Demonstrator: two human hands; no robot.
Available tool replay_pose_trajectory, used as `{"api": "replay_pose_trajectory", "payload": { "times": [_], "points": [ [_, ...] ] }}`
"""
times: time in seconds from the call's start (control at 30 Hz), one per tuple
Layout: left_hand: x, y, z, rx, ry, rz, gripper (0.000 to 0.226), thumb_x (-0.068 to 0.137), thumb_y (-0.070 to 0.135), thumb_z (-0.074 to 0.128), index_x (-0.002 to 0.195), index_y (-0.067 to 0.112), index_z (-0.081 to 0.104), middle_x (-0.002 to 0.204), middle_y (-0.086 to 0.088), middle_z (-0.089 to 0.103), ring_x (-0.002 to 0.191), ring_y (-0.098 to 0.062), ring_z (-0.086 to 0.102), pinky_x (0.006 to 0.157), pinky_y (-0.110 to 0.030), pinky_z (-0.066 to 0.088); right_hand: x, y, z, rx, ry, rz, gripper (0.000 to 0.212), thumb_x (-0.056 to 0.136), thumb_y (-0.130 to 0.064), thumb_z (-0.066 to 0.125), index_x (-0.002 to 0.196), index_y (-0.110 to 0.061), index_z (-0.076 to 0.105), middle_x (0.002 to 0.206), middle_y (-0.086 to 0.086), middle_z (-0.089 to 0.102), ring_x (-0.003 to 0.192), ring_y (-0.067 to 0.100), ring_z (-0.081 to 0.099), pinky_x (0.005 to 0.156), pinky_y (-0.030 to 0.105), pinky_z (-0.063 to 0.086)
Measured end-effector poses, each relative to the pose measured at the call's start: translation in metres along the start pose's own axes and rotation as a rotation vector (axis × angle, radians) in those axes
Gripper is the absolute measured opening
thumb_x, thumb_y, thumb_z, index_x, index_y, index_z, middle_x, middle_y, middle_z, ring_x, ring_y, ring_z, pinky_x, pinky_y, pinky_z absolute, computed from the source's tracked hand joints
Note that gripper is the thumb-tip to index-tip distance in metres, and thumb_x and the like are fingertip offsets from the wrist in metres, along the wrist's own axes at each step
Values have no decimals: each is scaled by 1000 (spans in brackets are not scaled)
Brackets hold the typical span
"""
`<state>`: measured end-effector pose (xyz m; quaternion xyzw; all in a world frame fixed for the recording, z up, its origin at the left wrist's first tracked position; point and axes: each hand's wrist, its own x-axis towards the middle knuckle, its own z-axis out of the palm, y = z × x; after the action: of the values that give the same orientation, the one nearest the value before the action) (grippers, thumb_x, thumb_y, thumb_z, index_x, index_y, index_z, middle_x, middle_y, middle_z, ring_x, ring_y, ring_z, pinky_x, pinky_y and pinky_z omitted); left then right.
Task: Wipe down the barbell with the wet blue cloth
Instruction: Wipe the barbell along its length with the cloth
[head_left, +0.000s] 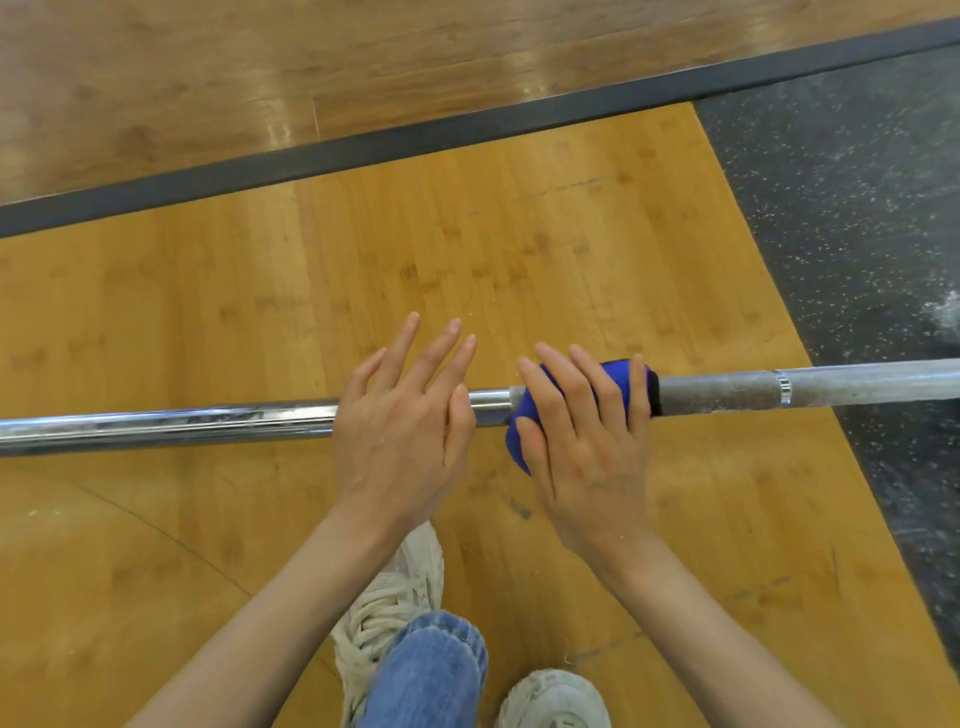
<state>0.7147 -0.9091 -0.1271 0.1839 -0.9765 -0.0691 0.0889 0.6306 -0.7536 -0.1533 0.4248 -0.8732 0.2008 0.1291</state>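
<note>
Blue cloth is wrapped over the steel barbell, which runs level across the view from the left edge to the right, above a yellowish wooden platform. The right hand lies on top of the cloth with its fingers curved over the far side of the bar and its thumb pressed into the cloth's near fold, so it grips cloth and bar together. A dark edge of the cloth shows at its right end, just where the bar's dull, chalky stretch starts; a bright ring circles the bar further right. To the left of the cloth the bar is shiny and mirror-like. The left hand is just beside the right one, above the shiny part of the bar, with fingers straight and spread apart, pointing away from the person; it holds nothing, and I cannot tell whether its palm touches the bar. Both forearms are bare. Below the hands a knee in blue jeans pokes forward, with two pale, worn sneakers planted on the wood. Beyond the platform a dark strip borders it, then glossy brown wood flooring. On the right lies black speckled rubber flooring.
</note>
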Motion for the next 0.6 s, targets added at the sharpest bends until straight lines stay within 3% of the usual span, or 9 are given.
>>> {"api": "replay_pose_trajectory", "payload": {
  "times": [0.07, 0.23, 0.37, 0.5, 0.6],
  "points": [
    [8, -1, 1, -13, 1, -11, 49, 105, 28, 28, 140, 18, 61, 146, 1, 57, 145, -25, 42, 106, -40, 36, -3, 24, -4, -63, -12, -87, 40, 112, -33, 30, 147, -17, 41, 150, 8, 50, 141, 29, 40, 125, 48, 11],
    [27, -6, 3, -23, 7, -50, 51, 104, 29, 28, 129, 19, 70, 136, 2, 66, 140, -23, 49, 100, -36, 37, 6, 20, 17, -153, 65, -33, 48, 111, -33, 39, 155, -19, 27, 159, 3, 32, 149, 31, 28, 125, 53, 5],
    [44, -10, 1, -68, -60, -90, 58, 101, 33, 22, 119, 21, 76, 124, 5, 72, 134, -20, 55, 89, -35, 43, 31, 36, 21, -253, 51, -291, 48, 110, -31, 43, 153, -13, 32, 155, 5, 45, 141, 26, 45, 122, 50, 24],
    [60, -15, 0, -82, -146, -122, 70, 97, 40, 10, 124, 25, 73, 130, 11, 68, 139, -13, 49, 92, -32, 40, 38, 46, 19, -240, 75, -172, 48, 110, -33, 45, 150, -8, 35, 152, 7, 48, 142, 26, 42, 122, 50, 25],
    [72, -18, -2, -84, -179, -118, 79, 93, 44, 2, 126, 27, 72, 133, 12, 66, 141, -11, 46, 96, -33, 38, 60, 29, 29, -229, 38, -305, 45, 110, -31, 43, 149, -8, 39, 147, 7, 54, 136, 25, 51, 119, 48, 30]
  ]
}}
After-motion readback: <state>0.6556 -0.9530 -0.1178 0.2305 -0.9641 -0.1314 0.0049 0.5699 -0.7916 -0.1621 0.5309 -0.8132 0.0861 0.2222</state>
